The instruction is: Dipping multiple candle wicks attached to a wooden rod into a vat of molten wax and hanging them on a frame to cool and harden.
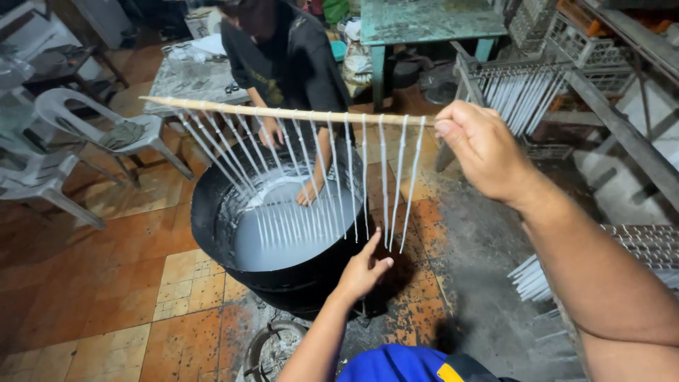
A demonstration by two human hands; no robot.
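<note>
Dipping step: the right hand (481, 145) grips the end of a rod (283, 112) hung with white tapers (346, 177) above the black wax drum (212, 205), left hand (364, 269) open at its rim; next, judged, a level, steady descent.

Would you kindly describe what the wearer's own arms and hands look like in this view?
Both arms are bare from forearm to fingertips, with no gloves, watch or rings visible. The right hand leads into a thick, bare forearm that fills the right edge. The left hand belongs to a slimmer-looking bare forearm. Below it shows blue clothing with a small yellow patch.
</note>
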